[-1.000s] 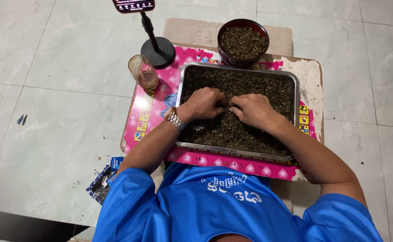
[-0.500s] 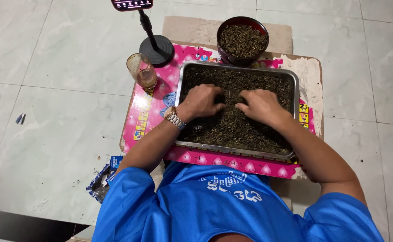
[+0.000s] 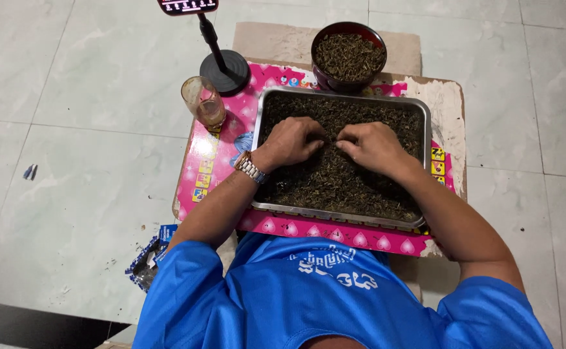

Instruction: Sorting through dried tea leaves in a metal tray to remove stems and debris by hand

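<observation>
Phone on stand (image 3: pixel 188 6): at 11 o'clock of the tray, its top cut off by the frame edge; the black round base (image 3: pixel 225 65) shows whole.

Fingertips of both hands: pressed down into the dried leaves (image 3: pixel 335 174), tips partly buried, so whether they pinch anything cannot be told.

Metal tray (image 3: pixel 426 129): centre of the pink mat (image 3: pixel 212 161), filled with the dark dried leaves.

Left hand (image 3: pixel 291 141): curled, knuckles up, on the leaves at the tray's 11 o'clock; wristwatch (image 3: pixel 251 168) on its wrist.

Right hand (image 3: pixel 372 145): curled likewise, just beside the left, thumbs nearly meeting.

Dark bowl (image 3: pixel 349 54): at 12 o'clock, holding similar leaves.

Glass (image 3: pixel 204 103): at 10 o'clock.
</observation>
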